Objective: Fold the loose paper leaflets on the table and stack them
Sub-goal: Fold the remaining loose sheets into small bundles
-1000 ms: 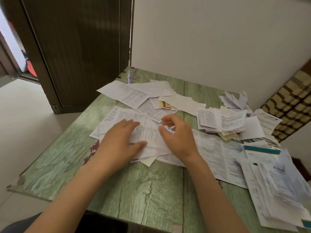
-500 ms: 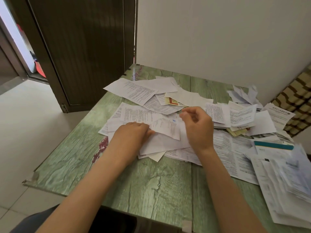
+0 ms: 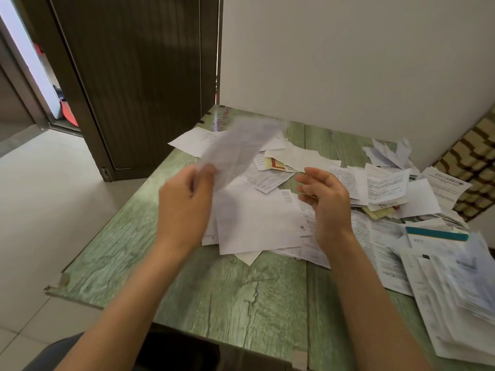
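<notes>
Far left of the left hand: dark brown door (image 3: 139, 84), pale floor below it.

Left hand (image 3: 184, 207): up off the green wood-grain table (image 3: 241, 295), back toward the camera. Thumb and fingers pinched the near end of a long leaflet (image 3: 238, 151). The leaflet rose up and away to the right of that hand, clear of the table, heavily blurred; print not readable.

Between the two hands: a plain white sheet (image 3: 257, 223) lay flat on top of other loose papers, one corner poking out toward the table's near edge. Beyond it, past the fingertips of both hands, a red-and-yellow leaflet (image 3: 276, 164) lay among white ones.

Right hand (image 3: 326, 202): also off the table, palm turned toward the left hand, fingers loosely curled, gripping nothing that could be made out.

Just right of the right hand: a heap of small folded leaflets (image 3: 385, 183), printed sides up, overlapping. Under the right wrist and beyond it, a large printed sheet (image 3: 375, 245) spread flat. Further right, a paper with a teal band (image 3: 436, 234), then a loose stack of sheets (image 3: 455, 303) at the table's right edge. Past that, a brown-and-cream woven panel (image 3: 476, 156) against the white wall.
</notes>
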Demonstrator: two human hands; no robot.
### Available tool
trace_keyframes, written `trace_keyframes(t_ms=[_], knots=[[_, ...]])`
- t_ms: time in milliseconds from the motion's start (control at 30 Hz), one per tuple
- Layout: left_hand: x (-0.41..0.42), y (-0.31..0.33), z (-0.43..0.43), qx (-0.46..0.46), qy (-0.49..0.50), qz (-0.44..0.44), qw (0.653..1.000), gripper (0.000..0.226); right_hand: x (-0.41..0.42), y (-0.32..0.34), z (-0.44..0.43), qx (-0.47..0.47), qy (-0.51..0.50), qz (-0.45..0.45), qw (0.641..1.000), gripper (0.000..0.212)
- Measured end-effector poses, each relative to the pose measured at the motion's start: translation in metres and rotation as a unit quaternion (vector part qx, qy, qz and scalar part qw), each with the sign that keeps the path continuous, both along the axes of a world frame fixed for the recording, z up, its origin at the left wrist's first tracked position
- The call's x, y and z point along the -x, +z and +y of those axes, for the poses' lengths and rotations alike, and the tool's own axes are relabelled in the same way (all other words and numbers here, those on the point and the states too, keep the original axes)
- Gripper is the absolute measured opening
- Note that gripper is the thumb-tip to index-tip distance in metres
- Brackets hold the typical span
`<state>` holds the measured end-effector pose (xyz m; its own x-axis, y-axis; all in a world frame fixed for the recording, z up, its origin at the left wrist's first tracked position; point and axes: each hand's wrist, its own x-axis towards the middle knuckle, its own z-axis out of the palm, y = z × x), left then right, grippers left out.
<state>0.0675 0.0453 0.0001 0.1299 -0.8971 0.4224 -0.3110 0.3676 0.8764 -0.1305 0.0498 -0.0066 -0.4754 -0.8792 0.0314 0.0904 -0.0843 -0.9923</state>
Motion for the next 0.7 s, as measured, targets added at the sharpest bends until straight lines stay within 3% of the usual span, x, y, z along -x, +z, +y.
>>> trace_keyframes(t_ms=[67,133,200,300,400,700], knots=[[-0.007,0.007,0.002,-0.105,-0.022,0.165,0.981,0.031,-0.002,0.000,0.000,-0.002,0.058,-0.013,0.998,0.020],[-0.012,0.010,0.004,-0.222,-0.074,0.257,0.938,0.021,-0.004,-0.001,0.000,-0.013,0.132,-0.024,0.991,0.029],[-0.014,0.008,0.005,-0.285,-0.116,0.245,0.919,0.020,-0.009,-0.001,0.001,-0.030,0.216,-0.016,0.976,0.044],[-0.015,0.006,0.004,-0.324,-0.141,0.185,0.917,0.023,-0.016,-0.003,0.004,-0.049,0.273,-0.025,0.961,0.041],[-0.016,0.005,0.003,-0.337,-0.151,0.140,0.919,0.024,-0.018,-0.005,0.005,-0.064,0.263,-0.004,0.963,0.036],[-0.016,0.003,-0.004,-0.331,-0.156,0.132,0.921,0.022,-0.020,-0.008,0.002,-0.091,0.231,-0.009,0.969,0.025]])
